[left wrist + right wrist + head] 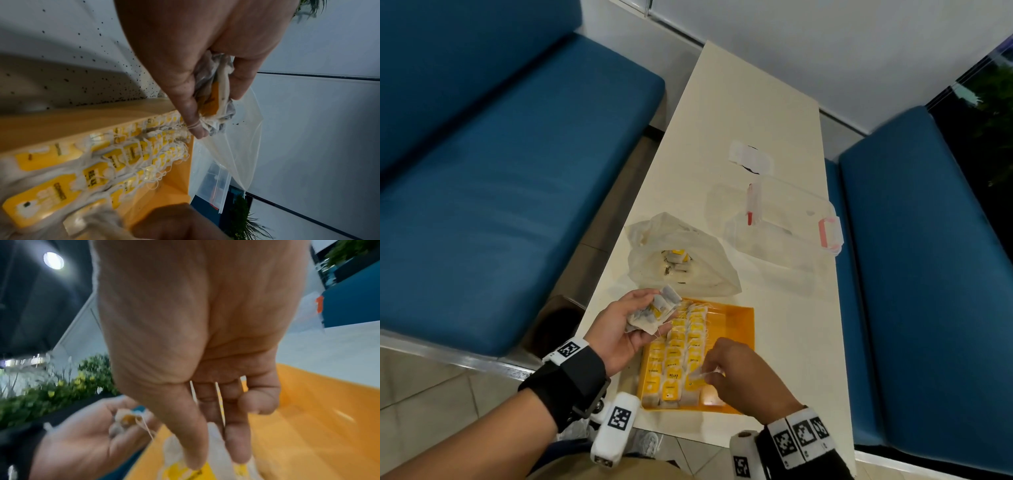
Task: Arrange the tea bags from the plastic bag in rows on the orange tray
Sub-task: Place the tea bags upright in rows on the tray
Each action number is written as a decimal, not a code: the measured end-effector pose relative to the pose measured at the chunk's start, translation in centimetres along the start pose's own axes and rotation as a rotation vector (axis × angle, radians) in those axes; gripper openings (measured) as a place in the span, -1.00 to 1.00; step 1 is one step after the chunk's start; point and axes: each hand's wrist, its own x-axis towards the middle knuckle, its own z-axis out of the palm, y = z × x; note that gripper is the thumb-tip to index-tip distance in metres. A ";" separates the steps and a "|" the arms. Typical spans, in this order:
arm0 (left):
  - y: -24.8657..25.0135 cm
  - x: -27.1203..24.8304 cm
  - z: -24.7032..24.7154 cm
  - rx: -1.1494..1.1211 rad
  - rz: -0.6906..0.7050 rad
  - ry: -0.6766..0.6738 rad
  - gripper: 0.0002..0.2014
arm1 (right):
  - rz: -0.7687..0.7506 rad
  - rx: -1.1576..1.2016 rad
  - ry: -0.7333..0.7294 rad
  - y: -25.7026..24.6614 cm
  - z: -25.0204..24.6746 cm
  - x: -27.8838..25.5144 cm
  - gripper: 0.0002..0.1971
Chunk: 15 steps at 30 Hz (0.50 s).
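We see the left hand (619,329) curled round a bunch of tea bags (654,310), held above the tray's (736,322) far left corner. Bag rows (678,353) fill the tray's left half. The right hand (739,373) pinches one tea bag (697,378) at its fingertips, low over the near rows. The plastic bag (688,260) lies just beyond the tray, a few bags inside.

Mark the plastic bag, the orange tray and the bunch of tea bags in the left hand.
plastic bag (709,274): head view, its crumpled right side.
orange tray (736,318): head view, bare floor at far right.
bunch of tea bags (654,310): head view, middle of the bunch.
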 end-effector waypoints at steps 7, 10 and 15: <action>0.1 0.2 0.2 0.023 0.007 0.008 -0.74 | 0.112 0.116 0.022 0.6 -1.6 -0.2 -0.87; 0.2 0.2 0.2 0.020 0.006 0.007 -0.73 | 0.150 0.141 -0.073 0.5 -1.2 -0.4 -0.85; 0.3 0.3 0.2 0.025 0.004 0.014 -0.68 | 0.087 0.044 -0.166 0.4 -0.1 -0.6 -0.84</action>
